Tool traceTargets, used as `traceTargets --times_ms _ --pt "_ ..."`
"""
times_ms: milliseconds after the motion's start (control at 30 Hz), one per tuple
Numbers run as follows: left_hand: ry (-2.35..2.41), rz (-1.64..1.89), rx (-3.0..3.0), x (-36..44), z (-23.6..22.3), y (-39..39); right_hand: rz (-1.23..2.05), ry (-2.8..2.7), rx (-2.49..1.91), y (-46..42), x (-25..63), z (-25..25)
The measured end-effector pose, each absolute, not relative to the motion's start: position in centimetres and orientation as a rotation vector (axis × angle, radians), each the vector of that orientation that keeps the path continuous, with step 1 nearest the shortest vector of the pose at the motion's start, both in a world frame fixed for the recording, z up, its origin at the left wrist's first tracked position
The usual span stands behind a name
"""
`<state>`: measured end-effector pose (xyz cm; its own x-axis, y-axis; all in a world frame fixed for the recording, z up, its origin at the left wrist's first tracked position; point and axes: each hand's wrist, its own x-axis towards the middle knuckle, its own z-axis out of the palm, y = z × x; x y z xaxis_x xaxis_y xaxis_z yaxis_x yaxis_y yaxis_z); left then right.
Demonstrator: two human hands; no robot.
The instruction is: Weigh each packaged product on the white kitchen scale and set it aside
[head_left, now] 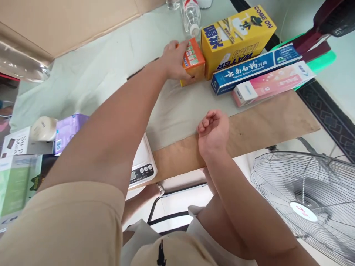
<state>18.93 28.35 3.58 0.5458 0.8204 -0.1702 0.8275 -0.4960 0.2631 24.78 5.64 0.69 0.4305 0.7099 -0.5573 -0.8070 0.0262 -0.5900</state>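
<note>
My left hand (176, 61) reaches to the far middle of the table and is closed around a small orange box (194, 55), fingers over its far side and thumb on the near side. That box stands just left of a large yellow box (238, 37) with blue lettering. My right hand (213, 133) rests near the table's front edge, palm turned up and fingers curled in, with nothing visible in it. Beyond it lie a blue toothpaste box (255, 69) and a pink and white box (273, 83), side by side.
A clear bottle (191, 16) lies behind the orange box. A white kitchen scale (144, 162) is partly under my left arm. At left are a purple pack (69, 129), a cream round container (44, 128) and a green box (19, 188). A fan (302, 199) stands at right.
</note>
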Motion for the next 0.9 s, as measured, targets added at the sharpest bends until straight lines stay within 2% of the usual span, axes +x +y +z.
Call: traceTargets --times_ms 300,433,567,700,900 --pt "1.553 0.158 2.34 18.4 5.5 22.8 1.149 -0.054 -1.023 4.7 22.6 0.8" --pt "1.478 0.425 2.227 11.9 8.0 17.4 1.059 -0.252 -1.037 4.3 21.3 0.5" --pt "1.361 0.667 2.143 1.5 10.6 9.9 1.179 -0.56 -1.039 3.2 18.8 0.0" --pt "1.488 0.575 2.091 -5.6 10.8 4.6 1.272 -0.85 -1.138 2.2 15.9 -0.7" --pt "1.407 0.475 2.195 -8.0 8.6 5.2 1.207 -1.023 -1.219 2.5 13.3 -1.1"
